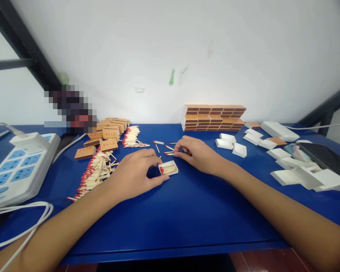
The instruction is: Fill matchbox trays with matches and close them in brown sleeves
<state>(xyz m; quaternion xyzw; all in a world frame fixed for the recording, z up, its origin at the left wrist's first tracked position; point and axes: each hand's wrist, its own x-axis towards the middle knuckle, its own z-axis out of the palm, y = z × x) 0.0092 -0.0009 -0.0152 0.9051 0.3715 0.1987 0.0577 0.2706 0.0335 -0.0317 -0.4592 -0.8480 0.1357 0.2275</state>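
My left hand [136, 170] grips a small white matchbox tray [175, 172] at its left end, thumb in front and fingers behind. Inside the tray lie several matches [170, 168], their red heads to the left. Just behind the tray, my right hand [197, 153] pinches the pale ends of a few matches [169, 153] at the tabletop. Other loose matches [158, 142] are scattered close by. Left of my left hand spreads a big heap of red-headed matches [95, 172], and a smaller pile [131, 136] lies farther back.
Orange matchbox sleeves [109, 145] are heaped at the back left. Stacked matchboxes [214, 118] stand against the wall. White trays [239, 150] lie to the right, near a phone [325, 155] and a white device [283, 131]. A power strip [19, 166] with cables fills the left side.
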